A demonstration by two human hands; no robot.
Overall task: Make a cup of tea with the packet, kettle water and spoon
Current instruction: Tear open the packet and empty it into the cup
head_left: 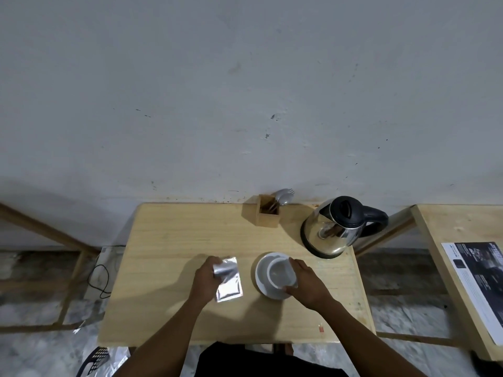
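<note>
A silver foil packet point(229, 284) lies near the middle of the wooden table point(168, 240), and my left hand point(205, 281) grips its upper left part, which curls up. A white cup point(280, 272) stands on a white saucer point(261, 278) just right of the packet. My right hand point(304, 284) wraps around the cup's right side, fingers on its rim. The steel kettle point(330, 229) with a black lid and handle sits at the table's back right. Spoons point(283, 198) stick out of a wooden holder point(268, 213) at the back edge.
A second wooden table point(435, 240) stands to the right with a printed sheet point(479, 278) on it. A black cable point(100, 281) hangs off to the left of the table. A grey wall rises right behind the table.
</note>
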